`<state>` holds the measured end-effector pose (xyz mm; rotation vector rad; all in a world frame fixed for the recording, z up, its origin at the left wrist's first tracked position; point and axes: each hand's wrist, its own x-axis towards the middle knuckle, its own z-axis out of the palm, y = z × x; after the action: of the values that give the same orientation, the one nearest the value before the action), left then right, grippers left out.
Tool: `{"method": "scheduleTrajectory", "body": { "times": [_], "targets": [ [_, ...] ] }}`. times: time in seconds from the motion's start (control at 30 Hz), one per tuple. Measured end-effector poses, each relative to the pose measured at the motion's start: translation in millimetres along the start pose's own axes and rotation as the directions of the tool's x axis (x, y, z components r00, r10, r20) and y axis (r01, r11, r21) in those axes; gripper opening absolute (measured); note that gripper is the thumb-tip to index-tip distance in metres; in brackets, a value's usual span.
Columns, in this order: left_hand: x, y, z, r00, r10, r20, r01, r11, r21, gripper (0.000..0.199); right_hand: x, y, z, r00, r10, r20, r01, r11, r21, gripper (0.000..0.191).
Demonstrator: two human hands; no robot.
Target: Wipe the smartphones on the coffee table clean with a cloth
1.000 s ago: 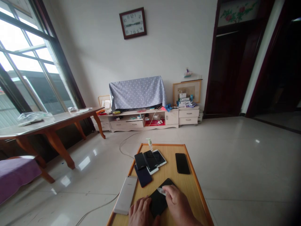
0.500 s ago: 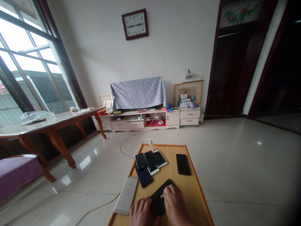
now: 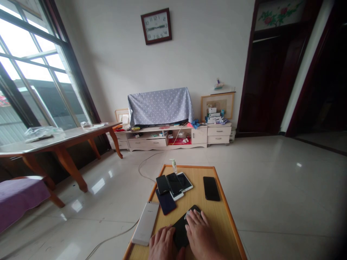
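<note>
A dark phone lies at a slant near the close end of the small wooden table. My left hand grips its lower left edge, fingers bent along the side and the thumb near the bottom. Extended over the upper right part of the phone, my right hand presses a small white wad, like tissue, against its surface. Most of the wad is hidden under the fingers. Just left of my left hand rests a white phone, back up. Farther up is a dark blue phone.
Several phones overlap beyond it, among them a black phone. Another black phone lies alone at the right. A pump bottle stands at the far edge of the wooden table. A cable runs over the floor at left.
My right hand has gone from a pinch on the white wad to flatter, extended fingers over it, and the wad has moved slightly up the phone. My left hand stays put.
</note>
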<state>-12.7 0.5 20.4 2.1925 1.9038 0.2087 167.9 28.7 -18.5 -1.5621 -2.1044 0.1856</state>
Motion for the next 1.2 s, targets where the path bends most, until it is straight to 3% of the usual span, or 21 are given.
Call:
{"method": "scheduleTrajectory", "body": {
  "times": [0.1, 0.2, 0.27, 0.47, 0.53, 0.6, 0.67, 0.73, 0.87, 1.0, 1.1, 1.2],
  "targets": [
    [1, -3, 2.2, 0.999, -0.032, 0.025, 0.031, 0.999, 0.016, 0.066, -2, -13, 10, 0.995, -0.091, 0.05, 0.09, 0.995, 0.037, 0.043],
    [0, -11, 5.5, 0.999, -0.022, 0.045, 0.022, 1.0, 0.002, 0.069, -8, -29, 19, 0.951, -0.28, 0.131, 0.267, 0.957, 0.113, 0.045],
    [0, -16, 10.9, 1.0, 0.006, 0.029, -0.005, 1.0, -0.023, 0.07, -9, -34, 15, 0.932, -0.333, 0.142, 0.312, 0.938, 0.153, 0.044],
    [3, -27, 41.3, 0.986, 0.02, -0.167, -0.02, 1.0, 0.004, 0.083, 1, -23, -19, 0.987, -0.127, 0.095, 0.115, 0.985, 0.127, 0.042],
    [4, -31, 48.5, 0.981, 0.018, -0.194, -0.017, 1.0, 0.006, 0.083, 2, -26, -16, 0.985, -0.141, 0.103, 0.128, 0.984, 0.125, 0.041],
    [6, -35, 51.2, 0.984, 0.018, -0.179, -0.02, 1.0, -0.011, 0.077, -1, -32, -6, 0.963, -0.237, 0.131, 0.217, 0.965, 0.15, 0.039],
    [6, -37, 50.8, 0.989, 0.026, -0.145, -0.031, 0.999, -0.036, 0.071, -4, -38, 3, 0.934, -0.323, 0.154, 0.294, 0.938, 0.186, 0.038],
    [5, -36, 49.2, 0.989, 0.019, -0.146, -0.025, 0.999, -0.038, 0.07, -4, -38, 5, 0.935, -0.324, 0.148, 0.292, 0.935, 0.202, 0.037],
    [2, -30, 45.9, 0.979, 0.017, -0.203, -0.018, 1.0, -0.001, 0.083, 7, -10, -9, 0.993, -0.092, 0.069, 0.084, 0.989, 0.121, 0.042],
    [2, -25, 38.0, 0.989, -0.004, -0.145, 0.002, 1.0, -0.007, 0.084, 15, 13, -9, 0.999, 0.046, -0.025, -0.046, 0.999, 0.012, 0.048],
    [3, -20, 29.3, 0.997, -0.023, -0.07, 0.023, 1.0, 0.0, 0.084, 6, 2, 6, 1.0, -0.009, -0.023, 0.01, 1.0, 0.029, 0.045],
    [3, -14, 23.1, 0.998, -0.053, -0.033, 0.054, 0.998, 0.033, 0.078, -3, -16, 15, 0.987, -0.137, 0.08, 0.128, 0.986, 0.102, 0.043]
  ]
}}
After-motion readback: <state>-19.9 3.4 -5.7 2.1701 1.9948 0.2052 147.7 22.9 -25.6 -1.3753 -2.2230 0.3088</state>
